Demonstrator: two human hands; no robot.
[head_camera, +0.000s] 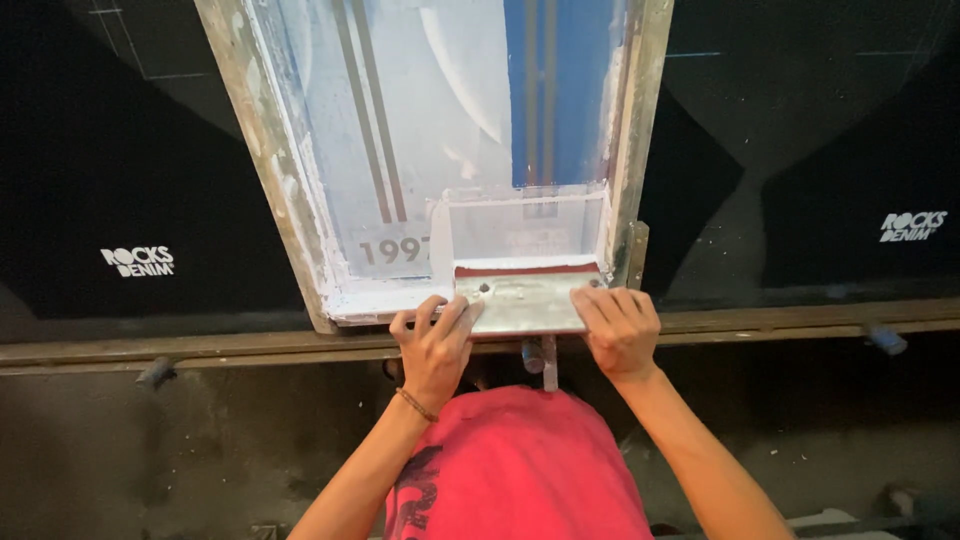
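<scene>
- A squeegee (522, 300) with a flat metal-grey handle plate and a red blade edge is held by both hands at the near end of a screen-printing frame (258, 150).
- The left hand (434, 345) is closed on the left end of the squeegee; its fingers (455, 318) are curled over the plate's near edge, so the grip is shut upon it. A thin bracelet (416, 404) is worn at that wrist.
- The right hand (620, 328) is closed on the right end of the squeegee, the fingers (610, 305) folded down over the plate's corner; this grip is likewise clamped on the plate.
- The squeegee is set inside the frame, against its near rail, in the right half of the frame's width, with the red edge turned away from the person and lying on the mesh.
- The mesh (440, 110) is seen to be pale and whitish on the left, with two dark stripes running away from the person, and blue on the right; a smear of white ink (525, 222) lies just beyond the red edge.
- The wooden frame is worn and streaked with dried white ink.
- Black fabric (110, 180) is stretched on the surface to either side of the frame, with a small white printed mark on each side.
- A long metal rail (200, 348) runs along the near edge of the surface, beneath the hands.
- A red shirt (510, 460) is seen at the bottom of the view.
</scene>
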